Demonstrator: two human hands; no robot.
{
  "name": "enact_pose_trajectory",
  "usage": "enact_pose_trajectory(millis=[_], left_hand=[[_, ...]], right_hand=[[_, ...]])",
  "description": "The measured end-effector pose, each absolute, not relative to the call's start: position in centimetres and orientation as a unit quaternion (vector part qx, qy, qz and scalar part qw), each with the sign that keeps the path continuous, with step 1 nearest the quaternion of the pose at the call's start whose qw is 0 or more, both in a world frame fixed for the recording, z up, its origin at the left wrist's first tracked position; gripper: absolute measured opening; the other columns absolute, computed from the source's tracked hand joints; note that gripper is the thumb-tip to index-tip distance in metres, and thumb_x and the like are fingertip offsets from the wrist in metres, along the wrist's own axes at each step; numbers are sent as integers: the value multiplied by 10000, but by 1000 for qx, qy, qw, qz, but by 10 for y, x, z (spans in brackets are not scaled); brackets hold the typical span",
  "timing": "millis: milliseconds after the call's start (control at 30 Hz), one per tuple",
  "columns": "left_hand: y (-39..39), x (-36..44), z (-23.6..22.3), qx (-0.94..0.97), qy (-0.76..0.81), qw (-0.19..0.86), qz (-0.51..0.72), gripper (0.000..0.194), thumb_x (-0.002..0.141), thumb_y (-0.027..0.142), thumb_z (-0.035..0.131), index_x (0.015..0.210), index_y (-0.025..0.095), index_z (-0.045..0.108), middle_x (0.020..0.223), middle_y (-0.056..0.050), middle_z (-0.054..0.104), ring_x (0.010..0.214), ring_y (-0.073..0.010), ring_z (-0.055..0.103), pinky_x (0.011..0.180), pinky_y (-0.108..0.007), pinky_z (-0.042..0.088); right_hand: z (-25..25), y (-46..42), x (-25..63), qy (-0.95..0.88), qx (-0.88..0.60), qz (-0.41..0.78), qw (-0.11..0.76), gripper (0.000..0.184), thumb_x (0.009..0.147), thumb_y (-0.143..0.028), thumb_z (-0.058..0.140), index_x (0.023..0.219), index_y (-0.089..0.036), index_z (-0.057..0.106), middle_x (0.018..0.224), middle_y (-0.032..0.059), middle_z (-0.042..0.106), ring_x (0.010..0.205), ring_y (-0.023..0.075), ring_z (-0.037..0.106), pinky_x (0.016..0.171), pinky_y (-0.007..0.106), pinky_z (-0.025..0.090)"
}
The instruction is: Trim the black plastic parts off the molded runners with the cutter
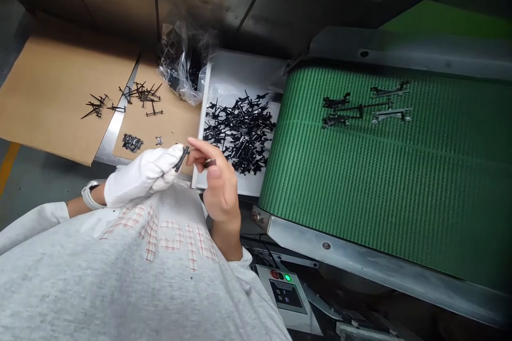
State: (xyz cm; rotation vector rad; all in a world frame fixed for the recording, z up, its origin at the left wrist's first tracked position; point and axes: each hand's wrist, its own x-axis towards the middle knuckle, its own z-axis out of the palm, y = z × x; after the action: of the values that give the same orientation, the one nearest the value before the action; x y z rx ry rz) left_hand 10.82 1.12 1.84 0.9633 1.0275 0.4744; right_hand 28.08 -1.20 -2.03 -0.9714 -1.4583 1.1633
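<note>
My left hand [150,170], in a white glove, is closed around a small black plastic part [182,159] that sticks out at the fingertips. Just beside it is my bare right hand [218,184], its index finger stretched toward that part. A small dark piece [209,163] shows between the curled fingers and thumb of this hand; its exact shape is hidden. Behind the hands, a white tray [244,66] bears a tangled heap of black plastic parts [242,133]. Left of it, a cluster of small parts [132,142] and one single part [159,140] lie on cardboard [176,122].
On the right, a green conveyor belt [372,181] carries several black parts [360,109]. Thin black sprue pieces [144,93] are scattered over the cardboard. A clear plastic bag [184,72] stands by the tray. Below the belt is a control panel [286,295] with a lit green button.
</note>
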Motion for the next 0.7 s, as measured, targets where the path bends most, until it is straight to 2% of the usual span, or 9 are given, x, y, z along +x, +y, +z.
enact_pose_trajectory(millis=[67,167,267,367,500,567,700], left_hand=[[10,109,22,436,474,729,232,618,933,699,498,564,223,363,433,59,329,387,-78,268,407,-275,266],[11,111,28,456,474,715,238,634,878,754,531,565,224,379,432,56,356,358,-68,274,352,-262,222],[13,114,32,489,476,691,239,643,843,771,552,541,230,381,407,59,352,326,-64,267,303,-251,211],[12,116,34,517,481,666,240,628,839,745,557,524,227,395,407,52,382,340,-67,309,307,-234,272],[10,117,35,566,471,634,236,569,930,622,452,535,213,469,443,26,469,390,-84,404,348,-214,363],[10,117,37,592,456,618,243,555,950,566,421,526,211,474,429,33,456,382,-78,392,351,-204,362],[13,118,42,641,452,567,251,601,946,606,373,495,216,444,412,35,423,371,-77,349,334,-209,348]], right_hand=[[-17,-16,283,-649,-412,441,464,507,1060,-538,333,1458,-311,551,909,40,621,837,219,558,806,404,499],[-15,-19,283,-706,-410,375,440,507,1068,-507,351,1504,-298,504,850,32,630,771,213,532,757,394,482],[-16,-18,281,-722,-401,322,463,482,1084,-443,349,1535,-302,444,865,24,694,711,194,575,682,359,512],[-17,-16,279,-735,-378,284,486,495,1081,-431,378,1556,-293,396,836,4,718,652,169,614,603,314,542],[-15,-14,278,-747,-359,272,489,490,1077,-425,402,1545,-282,408,1045,26,785,677,142,676,625,281,599],[-13,-13,278,-747,-351,275,493,481,1077,-424,403,1535,-277,422,1122,32,785,701,138,697,632,276,612],[-12,-14,278,-739,-329,282,516,434,1068,-384,460,1478,-245,491,987,9,788,731,129,714,633,247,601]])
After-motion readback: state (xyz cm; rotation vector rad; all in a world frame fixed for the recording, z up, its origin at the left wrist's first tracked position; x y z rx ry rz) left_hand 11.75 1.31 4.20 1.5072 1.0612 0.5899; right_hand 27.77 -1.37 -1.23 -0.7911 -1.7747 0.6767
